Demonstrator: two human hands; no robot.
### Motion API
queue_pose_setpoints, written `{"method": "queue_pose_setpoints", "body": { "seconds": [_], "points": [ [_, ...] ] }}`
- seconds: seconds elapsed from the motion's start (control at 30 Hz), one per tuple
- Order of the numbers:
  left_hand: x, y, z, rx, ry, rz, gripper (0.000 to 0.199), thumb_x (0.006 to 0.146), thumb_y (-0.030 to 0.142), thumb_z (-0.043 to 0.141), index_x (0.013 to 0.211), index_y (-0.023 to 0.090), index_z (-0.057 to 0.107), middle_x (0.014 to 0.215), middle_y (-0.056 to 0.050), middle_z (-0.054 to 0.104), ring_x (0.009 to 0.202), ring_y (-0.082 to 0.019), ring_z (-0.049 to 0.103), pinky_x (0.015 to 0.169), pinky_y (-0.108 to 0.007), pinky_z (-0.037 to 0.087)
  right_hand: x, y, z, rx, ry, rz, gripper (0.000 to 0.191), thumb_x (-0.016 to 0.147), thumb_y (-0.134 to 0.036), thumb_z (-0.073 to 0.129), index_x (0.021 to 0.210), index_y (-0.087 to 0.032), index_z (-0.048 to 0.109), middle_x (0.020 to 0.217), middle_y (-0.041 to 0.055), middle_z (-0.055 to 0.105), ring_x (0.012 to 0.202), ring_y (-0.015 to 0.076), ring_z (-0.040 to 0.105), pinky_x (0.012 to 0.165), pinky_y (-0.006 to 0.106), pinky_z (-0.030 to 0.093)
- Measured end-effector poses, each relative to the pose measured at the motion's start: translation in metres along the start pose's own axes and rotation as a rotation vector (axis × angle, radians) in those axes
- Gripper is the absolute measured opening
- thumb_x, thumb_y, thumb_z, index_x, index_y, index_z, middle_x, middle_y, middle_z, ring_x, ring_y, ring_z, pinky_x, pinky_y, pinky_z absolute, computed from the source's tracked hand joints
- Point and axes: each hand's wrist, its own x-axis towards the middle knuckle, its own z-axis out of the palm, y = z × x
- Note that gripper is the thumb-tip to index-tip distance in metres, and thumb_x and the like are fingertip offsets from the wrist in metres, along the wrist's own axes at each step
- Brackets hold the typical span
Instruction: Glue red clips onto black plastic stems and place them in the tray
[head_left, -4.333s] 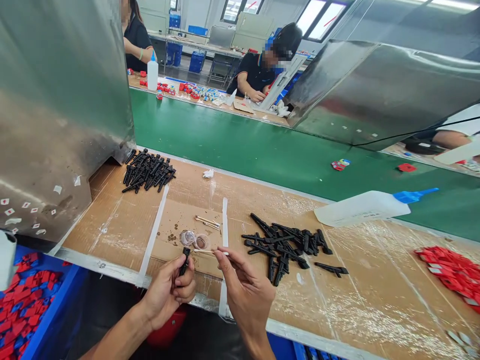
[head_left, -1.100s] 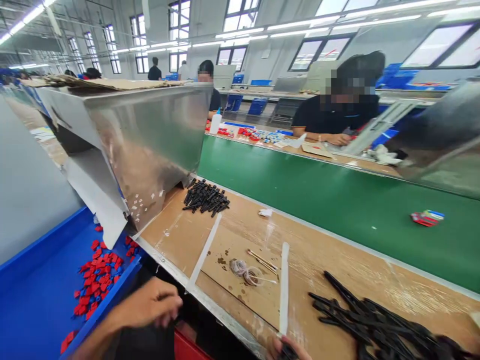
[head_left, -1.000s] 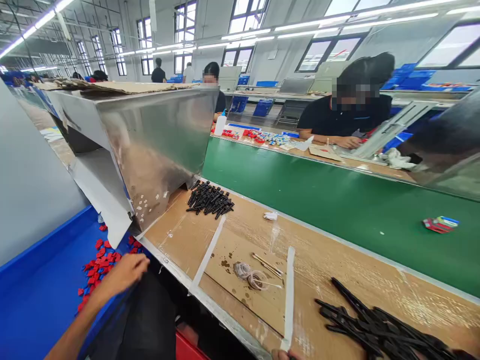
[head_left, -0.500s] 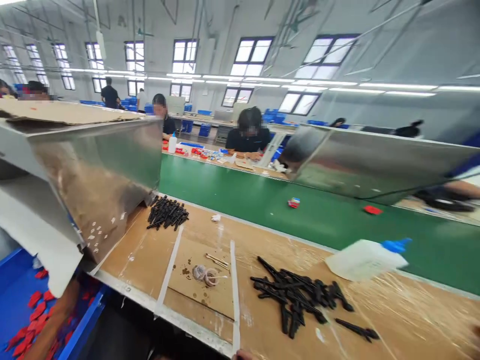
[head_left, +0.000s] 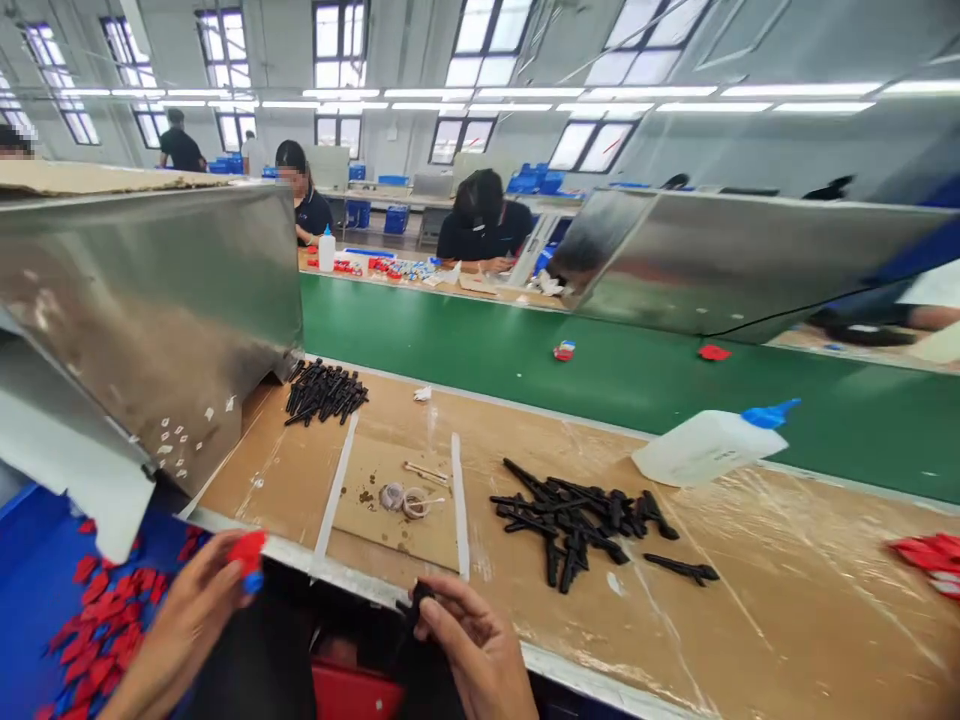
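Observation:
My left hand (head_left: 191, 610) is closed on a small red and blue piece (head_left: 250, 556), held over the table's front edge beside the blue bin. Pinched in my right hand (head_left: 472, 640) is a black part (head_left: 418, 604), near the table edge and below the cardboard pad; its lower end merges with the dark background. A loose pile of black parts (head_left: 577, 515) lies on the table, and a denser pile (head_left: 326, 392) sits by the metal housing. The cardboard pad (head_left: 375, 545) carries small round lids and cotton swabs. Many red pieces (head_left: 97, 625) lie in the bin.
A white bottle (head_left: 701, 448) with a blue nozzle lies at the back right. Beyond runs a green belt (head_left: 450, 325) with small red items. A metal housing (head_left: 187, 270) stands left. Red pieces (head_left: 930, 553) lie at the right edge. People sit across the belt.
My left hand has come up out of the blue bin with a red and blue piece. My right hand has come into view holding a black part. The view has shifted downward.

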Motion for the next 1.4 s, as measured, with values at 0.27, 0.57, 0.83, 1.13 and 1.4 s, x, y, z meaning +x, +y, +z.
{"method": "queue_pose_setpoints", "body": {
  "seconds": [0.27,0.57,0.83,1.13,1.4],
  "points": [
    [0.013,-0.036,0.13,-0.085,-0.509,-0.142,0.036,0.076,0.036,0.079,0.105,0.019,0.066,0.091,-0.002,0.065,0.062,-0.007,0.05,0.057,-0.021,0.04,-0.002,-0.009,0.0,-0.178,0.009,-0.152,0.026,0.069,-0.037,0.082,0.086,-0.018,0.076,0.078,0.0073,0.077,0.068,0.0207,0.072,0.065,0.029,0.061],
    [0.016,-0.037,0.14,0.177,-0.625,0.015,0.025,0.083,0.036,0.072,0.099,0.018,0.066,0.094,-0.005,0.069,0.085,-0.015,0.059,0.074,-0.024,0.044,-0.003,-0.005,-0.005,-0.27,0.076,-0.188,0.02,0.072,-0.03,0.08,0.087,-0.018,0.074,0.077,0.0066,0.077,0.065,0.0189,0.073,0.063,0.026,0.06],
    [0.023,-0.038,0.137,0.079,-0.752,-0.127,0.036,0.076,0.034,0.079,0.099,0.017,0.057,0.081,-0.001,0.063,0.068,-0.01,0.056,0.058,-0.019,0.042,0.006,0.003,-0.009,-0.022,-0.06,-0.017,0.033,0.061,-0.027,0.089,0.088,-0.023,0.07,0.068,-0.0012,0.072,0.063,0.0141,0.068,0.061,0.021,0.055],
    [0.026,-0.05,0.137,-0.147,-0.931,-0.25,0.057,0.064,0.032,0.088,0.08,0.022,0.034,0.067,0.008,0.051,0.054,-0.004,0.042,0.05,-0.014,0.031,0.001,0.007,-0.014,-0.074,-0.346,0.003,0.062,0.057,-0.052,0.087,0.114,-0.032,0.072,0.114,0.0042,0.065,0.113,0.0273,0.059,0.104,0.037,0.043],
    [-0.007,-0.035,0.129,0.508,-0.978,0.166,0.045,0.089,0.04,0.062,0.129,0.024,0.051,0.112,-0.007,0.063,0.111,-0.023,0.055,0.098,-0.035,0.04,-0.003,0.01,-0.03,-0.164,-0.132,-0.178,0.052,0.062,-0.052,0.084,0.109,-0.033,0.074,0.127,0.0047,0.061,0.121,0.0281,0.056,0.094,0.029,0.052]
  ]
}}
